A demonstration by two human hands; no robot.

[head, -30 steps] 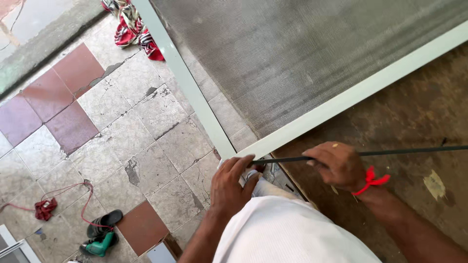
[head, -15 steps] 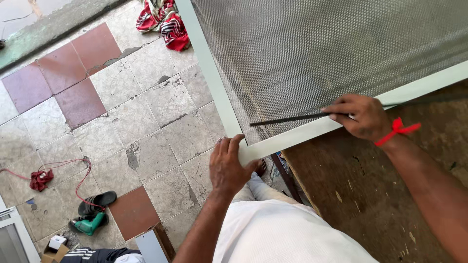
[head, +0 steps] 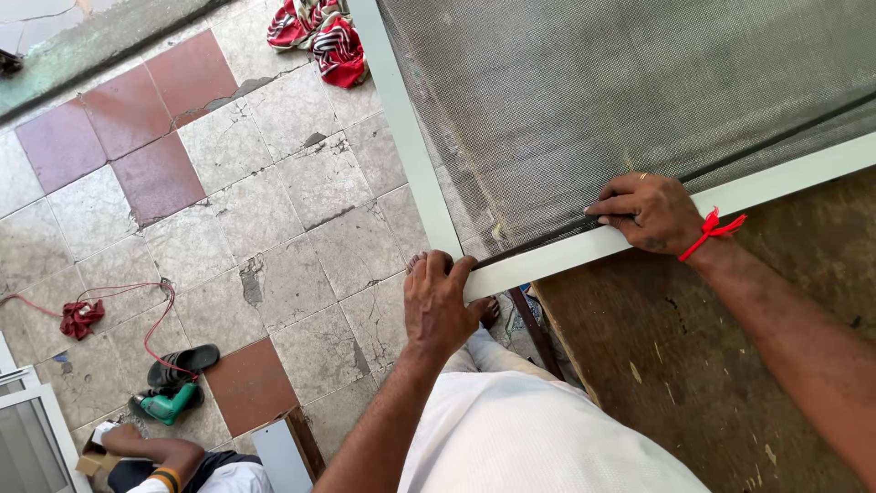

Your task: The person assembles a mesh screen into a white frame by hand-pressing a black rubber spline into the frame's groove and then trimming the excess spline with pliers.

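Gripping the near corner of the pale window frame (head: pixel 415 173), the left hand (head: pixel 441 306) was clamped over the joint, while the right hand (head: pixel 650 213), fingers together, pressed a black spline (head: pixel 776 137) into the groove along the frame's near rail. Grey mesh (head: pixel 620 82) lay across the frame, which rested on the brown worktop's (head: pixel 693 365) left edge. Steady pressure and taut mesh looked key; a green drill (head: pixel 167 403) sat on the tiled floor (head: pixel 274 210).

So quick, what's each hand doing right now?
Left hand: gripping the corner of the pale frame.
Right hand: fingers pressed on the frame's rail, holding nothing visible.
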